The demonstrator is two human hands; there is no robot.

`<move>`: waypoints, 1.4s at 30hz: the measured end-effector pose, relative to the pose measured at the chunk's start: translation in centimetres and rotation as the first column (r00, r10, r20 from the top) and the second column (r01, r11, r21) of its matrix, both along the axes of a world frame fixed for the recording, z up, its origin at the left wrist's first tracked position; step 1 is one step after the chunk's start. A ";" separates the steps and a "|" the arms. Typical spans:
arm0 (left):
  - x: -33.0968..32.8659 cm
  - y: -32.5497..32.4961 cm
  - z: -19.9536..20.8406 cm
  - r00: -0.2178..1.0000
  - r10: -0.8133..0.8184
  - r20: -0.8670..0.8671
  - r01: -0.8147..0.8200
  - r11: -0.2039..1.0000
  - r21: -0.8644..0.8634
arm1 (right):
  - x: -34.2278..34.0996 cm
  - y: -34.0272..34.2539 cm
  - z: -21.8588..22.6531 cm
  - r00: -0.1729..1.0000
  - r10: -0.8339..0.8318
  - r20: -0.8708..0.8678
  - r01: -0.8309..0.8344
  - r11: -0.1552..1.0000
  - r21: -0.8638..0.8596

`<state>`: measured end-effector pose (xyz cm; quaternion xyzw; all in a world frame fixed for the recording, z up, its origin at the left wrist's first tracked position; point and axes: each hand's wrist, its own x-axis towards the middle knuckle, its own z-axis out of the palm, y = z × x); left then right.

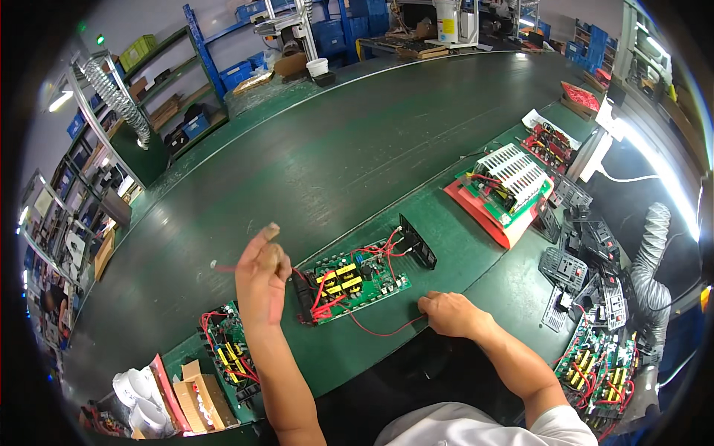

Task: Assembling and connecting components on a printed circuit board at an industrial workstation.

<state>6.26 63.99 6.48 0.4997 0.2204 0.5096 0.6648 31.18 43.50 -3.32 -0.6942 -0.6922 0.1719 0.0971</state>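
Note:
A green circuit board (383, 288) with yellow-wrapped transformers and red wires lies in front of me on the green bench. Red leads join its far right end to a black end panel (418, 241) standing on edge. My left hand (262, 279) is raised at the board's left end, fingers curled, pinching a red wire (227, 269) whose white tip sticks out to the left. Closed near the bench's front edge, my right hand (452, 314) grips another red wire (383, 334) that runs from the board's near side. Its fingers hide that wire's end.
A second wired board (229, 349) lies left, by an open cardboard box (201, 401) and white rolls (141, 401). On the right are a white-finned assembly (513, 175) on red sheet, black panels (565, 269) and more boards (595, 372). A dark belt (320, 163) runs beyond.

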 end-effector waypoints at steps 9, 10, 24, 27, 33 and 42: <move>1.0 -1.6 -3.9 0.953 -0.291 -0.090 0.297 0.953 0.064 | -0.6 1.4 0.7 0.372 -0.049 -0.927 -0.468 0.852 -0.232; 1.2 -1.1 -4.6 0.953 -0.289 -0.088 0.295 0.954 0.060 | -1.0 1.6 0.3 0.210 -0.062 -0.976 -0.531 0.831 -0.167; 2.5 -2.3 -7.6 0.896 -0.361 -0.258 0.397 0.912 0.104 | -1.1 8.2 -1.2 -0.311 -0.149 -0.939 0.166 0.964 -0.208; 4.1 -2.4 -9.8 0.901 -0.113 -0.418 0.259 0.914 0.311 | -0.9 9.9 -0.7 -0.344 -0.146 -0.928 0.210 0.951 -0.227; 4.8 -2.8 -9.7 0.863 -0.133 -0.487 0.258 0.945 0.201 | -1.6 10.5 0.3 -0.232 -0.126 -0.964 0.275 0.942 -0.190; 5.0 -3.2 -10.1 0.894 -0.076 -0.443 0.206 0.946 0.252 | -2.1 9.7 -0.4 -0.075 -0.085 -0.994 0.335 0.936 -0.105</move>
